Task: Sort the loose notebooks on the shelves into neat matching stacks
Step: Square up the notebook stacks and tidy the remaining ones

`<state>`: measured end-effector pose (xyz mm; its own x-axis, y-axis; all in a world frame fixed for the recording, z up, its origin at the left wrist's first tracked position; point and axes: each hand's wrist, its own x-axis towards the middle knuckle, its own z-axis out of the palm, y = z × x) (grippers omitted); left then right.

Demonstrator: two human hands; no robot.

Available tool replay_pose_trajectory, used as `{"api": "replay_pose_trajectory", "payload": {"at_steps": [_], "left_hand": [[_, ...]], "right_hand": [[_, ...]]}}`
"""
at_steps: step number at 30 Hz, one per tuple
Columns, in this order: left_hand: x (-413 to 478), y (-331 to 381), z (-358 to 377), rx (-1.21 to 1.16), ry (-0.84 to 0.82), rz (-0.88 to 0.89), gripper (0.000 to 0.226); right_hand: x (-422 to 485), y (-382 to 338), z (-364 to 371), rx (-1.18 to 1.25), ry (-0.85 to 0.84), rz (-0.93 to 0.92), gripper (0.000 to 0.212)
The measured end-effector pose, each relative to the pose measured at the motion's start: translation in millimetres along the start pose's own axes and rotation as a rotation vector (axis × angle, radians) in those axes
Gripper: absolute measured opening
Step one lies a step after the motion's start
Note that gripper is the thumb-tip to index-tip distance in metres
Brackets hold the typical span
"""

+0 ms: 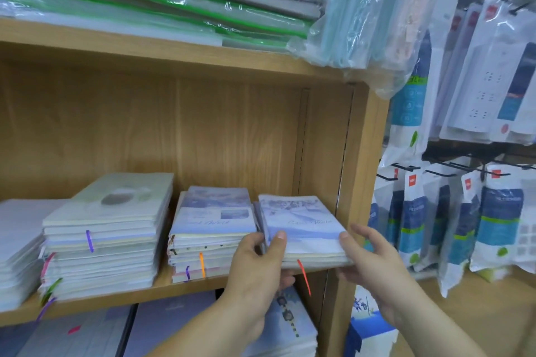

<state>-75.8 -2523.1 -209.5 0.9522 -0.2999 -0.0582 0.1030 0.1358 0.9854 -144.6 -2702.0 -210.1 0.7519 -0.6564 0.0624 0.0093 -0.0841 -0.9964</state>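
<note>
Lilac notebook stack point(301, 223), right end of wooden shelf point(116, 295): gripped at its front corners with left hand point(255, 275) and right hand point(374, 266), thumbs on top, just beside matching stack point(211, 223).

Soft, even indoor light filled the view. Glare streaked the plastic-wrapped folders point(162, 0) above; the wooden shelf point(185, 55) cast mild shadow into its recess. Print on the notebook stack point(304, 226) was blurred, and straight edges bowed.
</note>
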Motion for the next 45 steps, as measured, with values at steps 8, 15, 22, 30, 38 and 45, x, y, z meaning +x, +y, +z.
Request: {"api": "replay_pose_trajectory", "payload": {"at_steps": [8,15,22,30,38,45], "left_hand": [[-25.0,0.7,-16.7,-0.036,-0.16,0.038,0.019],[-41.2,29.4,-71.0,0.142,-0.342,0.159,0.043],[-74.5,60.7,-157.9,0.297,-0.147,0.346,0.031],[-123.9,100.4,-316.1,0.59,0.087,0.594,0.069],[-115.2,131.9,-440.7,0.673,0.328,0.627,0.063],[-76.6,151.2,-460.3,0.724,0.302,0.646,0.064]], "right_hand": [[-28.0,-1.7,-22.2,0.096,-0.096,-0.035,0.052],[-70.5,-30.8,-18.8,0.147,-0.467,-0.158,0.064],[-107.9,-42.7,69.7,-0.026,-0.444,-0.393,0.073],[-164.3,-81.0,230.8,-0.2,-0.544,-0.652,0.087],[-204.0,-119.6,373.4,-0.374,-0.551,-0.682,0.077],[-175.5,-129.6,421.2,-0.441,-0.493,-0.652,0.068]]}}
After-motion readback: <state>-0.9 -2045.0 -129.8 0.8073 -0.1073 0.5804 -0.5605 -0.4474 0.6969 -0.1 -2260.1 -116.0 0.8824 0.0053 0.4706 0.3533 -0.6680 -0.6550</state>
